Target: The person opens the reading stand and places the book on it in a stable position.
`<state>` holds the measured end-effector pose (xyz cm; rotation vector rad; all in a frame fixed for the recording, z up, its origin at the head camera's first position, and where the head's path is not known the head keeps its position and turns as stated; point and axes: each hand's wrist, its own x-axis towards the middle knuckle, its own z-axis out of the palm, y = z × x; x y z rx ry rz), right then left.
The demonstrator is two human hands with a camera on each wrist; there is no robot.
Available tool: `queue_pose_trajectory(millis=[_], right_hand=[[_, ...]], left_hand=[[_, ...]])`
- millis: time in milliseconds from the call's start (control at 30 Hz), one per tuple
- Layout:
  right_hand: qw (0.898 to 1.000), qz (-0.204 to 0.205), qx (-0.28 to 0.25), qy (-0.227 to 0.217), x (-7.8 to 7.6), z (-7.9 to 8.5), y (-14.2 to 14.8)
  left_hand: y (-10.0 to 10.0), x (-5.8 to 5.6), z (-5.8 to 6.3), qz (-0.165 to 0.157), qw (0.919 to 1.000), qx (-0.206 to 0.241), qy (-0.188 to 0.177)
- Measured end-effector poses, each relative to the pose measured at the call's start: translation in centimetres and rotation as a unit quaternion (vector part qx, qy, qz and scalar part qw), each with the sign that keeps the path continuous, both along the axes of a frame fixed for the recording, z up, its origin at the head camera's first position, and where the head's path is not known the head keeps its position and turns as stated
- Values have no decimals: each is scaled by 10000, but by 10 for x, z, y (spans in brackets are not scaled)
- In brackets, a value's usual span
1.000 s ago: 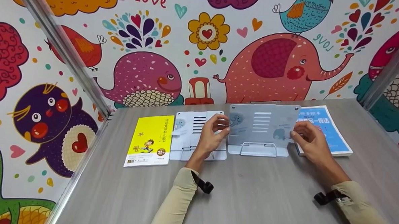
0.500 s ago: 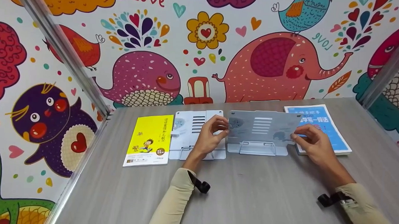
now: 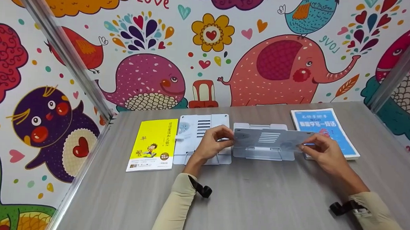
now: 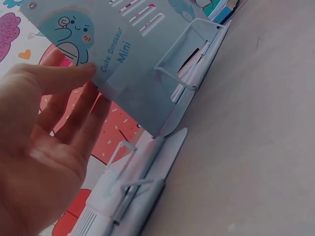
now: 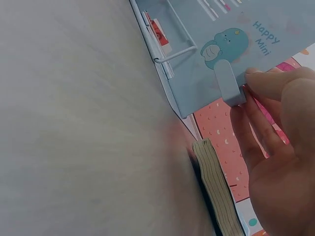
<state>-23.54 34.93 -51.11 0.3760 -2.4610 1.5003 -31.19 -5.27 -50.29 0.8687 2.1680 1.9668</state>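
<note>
A pale blue book stand (image 3: 256, 136) with slots and dinosaur prints rests on the table, its back panel tilted low over its base. My left hand (image 3: 213, 144) pinches the panel's left edge between thumb and fingers; the "Cute Dinosaur" print (image 4: 112, 54) lies beside the thumb in the left wrist view. At the opposite edge my right hand (image 3: 322, 150) pinches the panel beside a small side clip (image 5: 227, 82). A wire page holder (image 4: 177, 59) crosses the lower part of the panel. Behind my left hand, a second, similar stand (image 3: 189, 126) lies flat, partly hidden.
A yellow book (image 3: 157, 133) lies left of the flat stand. On the right, a thick blue book (image 3: 319, 121) lies partly behind my right hand. The table (image 3: 242, 199) meets a wall (image 3: 207, 53) with painted animals, and a metal post (image 3: 89, 72) rises at the left corner.
The stand's back panel has tilted down from nearly upright, exposing the base's far edge behind it. Both hands have kept their pinch and followed the panel; my right hand has lowered slightly.
</note>
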Motion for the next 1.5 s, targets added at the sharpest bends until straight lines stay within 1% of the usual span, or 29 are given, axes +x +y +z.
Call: queue_pose_trajectory(millis=[100,167,200,267,333,400,467,533,633,700,767,867,933,1000,1133,1233,1400,1500], right_hand=[[10000,-25,59,-30,1,-1,0],[9999,-52,97,-72,2,-1,0],[9999,-55,93,-101,2,-1,0],[9997,-69,117,-198,3,0,1],[9995,-65,89,-311,4,1,1],[9992,-4,58,-402,5,2,1],[9990,95,19,-438,5,3,1],[9987,248,-39,-439,5,3,1],[9978,533,-64,-383,5,3,2],[9969,708,-62,-338,4,3,1],[9960,826,-17,-327,4,4,-1],[9955,871,32,-382,4,5,-4],[9951,856,70,-483,5,7,-6],[9947,833,120,-585,6,8,-9],[9934,822,238,-760,8,10,-15],[9925,875,281,-807,9,12,-20],[9916,1030,210,-750,10,11,-27],[9907,1155,147,-706,12,10,-33]], left_hand=[[-1,0,-1,-44,10000,-31,-69],[0,1,-1,-9,10000,-58,-71],[0,1,-1,65,9999,-88,-69],[1,2,0,333,9992,-200,2],[4,3,1,710,9969,-333,102],[7,4,1,1158,9917,-529,176],[11,5,-1,1578,9847,-715,204],[14,6,-3,1893,9786,-799,127],[19,9,-5,2195,9728,-733,-81],[21,10,-5,2305,9710,-608,-149],[23,11,-5,2414,9686,-587,-129],[25,12,-5,2543,9645,-709,44],[26,12,-5,2525,9641,-809,120],[27,11,-5,2390,9674,-821,184],[29,11,-6,1953,9789,-594,115],[30,11,-7,1602,9863,-384,-12],[34,12,-10,970,9947,-310,-116],[36,11,-12,630,9976,-274,-104]])
